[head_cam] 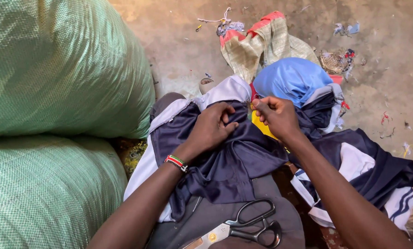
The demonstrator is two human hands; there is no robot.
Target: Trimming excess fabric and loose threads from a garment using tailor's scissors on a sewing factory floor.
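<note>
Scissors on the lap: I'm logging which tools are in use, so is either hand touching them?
Apart. The head view shows the scissors lying alone, with both the left hand and right hand up on the navy garment.

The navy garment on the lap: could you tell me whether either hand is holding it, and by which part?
Both do: the left hand grips a bunched fold of the navy garment, and the right hand pinches its upper edge.

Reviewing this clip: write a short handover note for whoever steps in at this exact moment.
Left hand: closed on the navy garment across the lap.
Right hand: fingertips pinched at the garment's top edge, beside the yellow cloth.
Scissors: lying unused on the lap.
Done: more navy-and-white garments lie heaped to the right.
Left: this piece is in hand; whether anything is cut cannot be seen.
</note>
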